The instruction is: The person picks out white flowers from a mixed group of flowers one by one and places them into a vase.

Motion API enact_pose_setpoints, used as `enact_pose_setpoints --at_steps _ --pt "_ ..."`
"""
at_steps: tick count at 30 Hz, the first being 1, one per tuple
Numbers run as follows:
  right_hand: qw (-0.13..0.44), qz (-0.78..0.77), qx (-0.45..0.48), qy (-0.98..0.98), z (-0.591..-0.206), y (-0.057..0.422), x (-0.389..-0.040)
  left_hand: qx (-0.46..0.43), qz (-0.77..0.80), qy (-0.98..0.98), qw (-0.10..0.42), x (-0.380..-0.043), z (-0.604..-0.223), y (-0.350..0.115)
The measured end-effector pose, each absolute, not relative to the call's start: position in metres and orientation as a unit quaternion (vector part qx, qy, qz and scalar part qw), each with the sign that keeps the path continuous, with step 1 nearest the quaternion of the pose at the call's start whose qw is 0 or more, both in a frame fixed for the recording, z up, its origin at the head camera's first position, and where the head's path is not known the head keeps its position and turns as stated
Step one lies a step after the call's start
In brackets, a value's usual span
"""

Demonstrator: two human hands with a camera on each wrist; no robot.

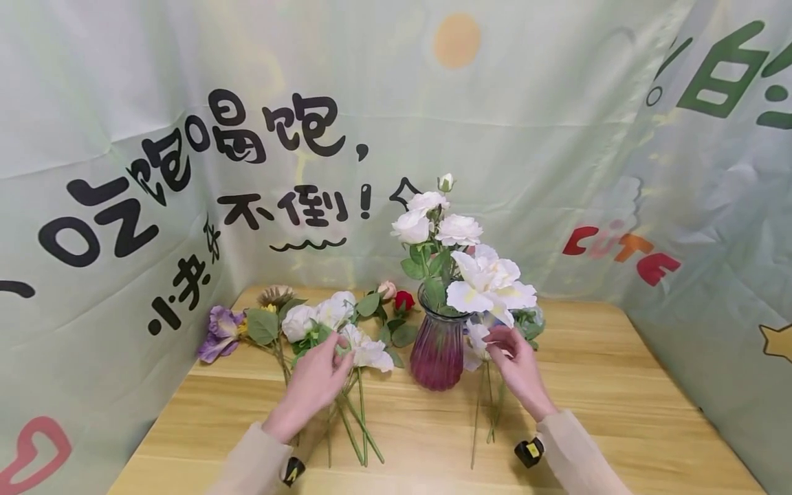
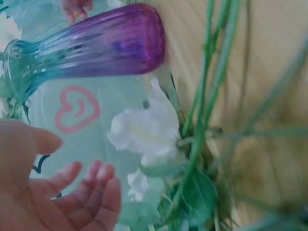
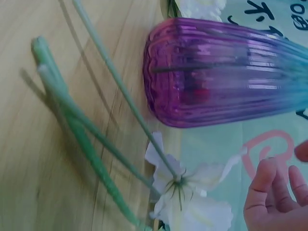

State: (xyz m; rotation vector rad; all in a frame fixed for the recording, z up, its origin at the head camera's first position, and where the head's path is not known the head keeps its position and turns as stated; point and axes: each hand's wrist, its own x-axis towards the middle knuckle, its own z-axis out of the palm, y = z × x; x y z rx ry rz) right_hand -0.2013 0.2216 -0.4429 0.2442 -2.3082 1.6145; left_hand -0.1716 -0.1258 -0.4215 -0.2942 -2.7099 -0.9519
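Pale wooden tabletop (image 1: 594,364) — ribbed blue-to-purple glass vase (image 1: 436,350) standing upright.
Right hand (image 1: 517,359) nearer, left hand (image 1: 318,375) opposite — both loosely spread, gripping nothing.

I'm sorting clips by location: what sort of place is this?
Probably an indoor flower-arranging spot: a wooden table, printed cloth hung around it, and a ribbed vase holding white flowers.

White roses (image 1: 459,230) stand in the ribbed purple-and-blue glass vase (image 1: 436,354) on the wooden worktop (image 1: 588,378); white ruffled flowers (image 1: 370,353) are left and right of it, a purple frilled flower (image 1: 218,335) further left.
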Motion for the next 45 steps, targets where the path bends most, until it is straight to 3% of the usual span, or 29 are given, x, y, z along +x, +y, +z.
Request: enact_pose_setpoints --at_steps 10,17,24,36,45 --pt "0.131 0.58 0.205 -0.778 -0.439 0.196 -0.206 -0.075 -0.343 -0.936 0.036 -0.162 -0.434 -0.148" --pt "0.128 0.568 0.195 -0.789 -0.437 0.181 -0.21 -0.092 -0.349 -0.932 -0.012 -0.161 -0.442 -0.146" --pt "0.135 0.558 0.181 -0.799 -0.416 0.163 -0.197 -0.107 -0.331 -0.938 -0.012 -0.162 -0.448 -0.141" --pt "0.154 0.523 0.174 -0.82 -0.416 0.157 -0.194 -0.11 -0.283 -0.953 -0.014 -0.167 -0.461 -0.139" --pt "0.148 0.527 0.172 -0.819 -0.416 0.158 -0.196 -0.123 -0.354 -0.927 -0.014 -0.168 -0.466 -0.148"
